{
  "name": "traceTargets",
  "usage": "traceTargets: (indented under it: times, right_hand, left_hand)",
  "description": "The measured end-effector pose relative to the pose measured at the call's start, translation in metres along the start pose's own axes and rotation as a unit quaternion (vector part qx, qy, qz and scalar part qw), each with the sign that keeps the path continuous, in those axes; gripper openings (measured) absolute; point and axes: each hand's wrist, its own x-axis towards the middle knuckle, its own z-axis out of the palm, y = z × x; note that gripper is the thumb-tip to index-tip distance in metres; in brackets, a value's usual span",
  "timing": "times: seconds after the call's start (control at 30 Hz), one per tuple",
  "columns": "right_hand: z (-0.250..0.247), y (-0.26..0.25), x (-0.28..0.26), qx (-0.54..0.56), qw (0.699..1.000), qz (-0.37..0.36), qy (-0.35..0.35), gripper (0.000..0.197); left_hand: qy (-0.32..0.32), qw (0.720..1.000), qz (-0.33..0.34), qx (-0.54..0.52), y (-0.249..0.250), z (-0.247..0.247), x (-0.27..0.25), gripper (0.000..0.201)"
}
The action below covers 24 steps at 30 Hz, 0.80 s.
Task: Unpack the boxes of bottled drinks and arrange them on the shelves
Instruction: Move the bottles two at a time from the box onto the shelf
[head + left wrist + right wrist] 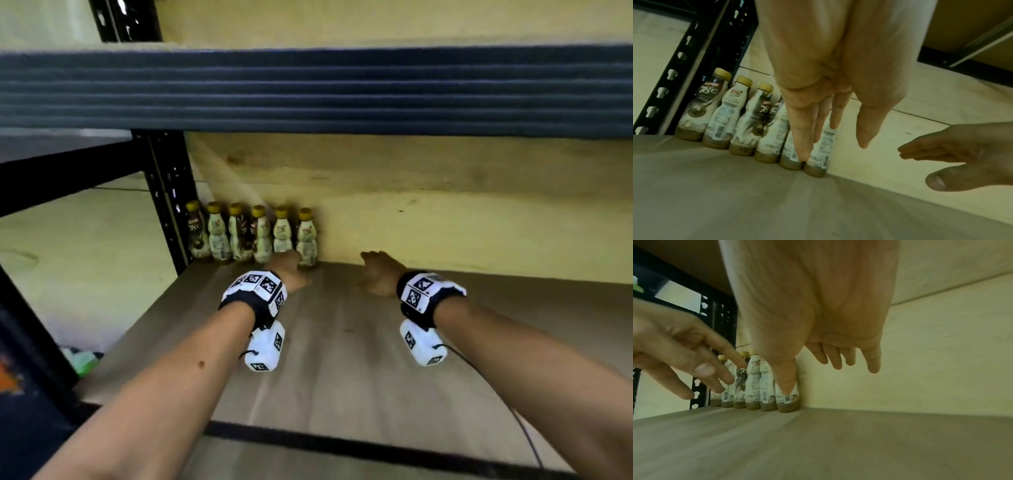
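Several small coffee bottles (pixel 250 233) with yellow caps stand upright in a row at the back left of the wooden shelf board (pixel 342 349), against the wall. My left hand (pixel 289 265) reaches to the rightmost bottle (pixel 306 240) with straight fingers and holds nothing. In the left wrist view the left hand (pixel 830 146) has its fingertips (pixel 803 155) in front of the last two bottles (pixel 816 168); whether they touch is unclear. My right hand (pixel 376 267) hovers to the right of the row, open and empty. In the right wrist view its fingers (pixel 873 368) hang relaxed beside the bottles (pixel 756 386).
A black perforated upright (pixel 168 198) stands just left of the row. The dark edge of the shelf above (pixel 308 92) hangs overhead. The yellowish back wall (pixel 462 212) closes the rear. Bare board runs right of the bottles. A green and white object (pixel 80 359) lies on the floor at left.
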Motion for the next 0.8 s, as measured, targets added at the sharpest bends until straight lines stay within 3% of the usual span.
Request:
traceTargets:
  times: [0.17,0.3,0.5,0.63,0.73,0.8]
  right_hand:
    - [-0.016,0.073,-0.075,-0.028,0.999,-0.009,-0.028,0.064]
    - [-0.018,0.133,-0.141,-0.048,0.997,-0.025,-0.06,0.074]
    - [0.0,0.205,-0.251,-0.071,0.992,-0.078,-0.075,0.069]
    - [0.039,0.234,-0.307,-0.071,0.991,-0.101,-0.061,0.052]
    - [0.08,0.235,-0.334,-0.099,0.99,-0.092,-0.035,0.079]
    - [0.11,0.231,-0.349,-0.1,0.992,-0.069,0.022,0.089]
  left_hand:
    - [-0.004,1.0,0.021,-0.015,0.071,0.038,-0.051,0.068]
    - [-0.01,0.998,0.054,-0.023,0.142,0.072,-0.096,0.063]
    - [-0.064,0.988,0.115,-0.078,0.231,0.149,-0.17,0.053]
    - [-0.065,0.978,0.187,0.06,0.252,0.203,-0.22,0.061]
    - [-0.007,0.959,0.218,0.183,0.247,0.23,-0.258,0.077]
    - [0.016,0.951,0.234,0.202,0.236,0.245,-0.276,0.087]
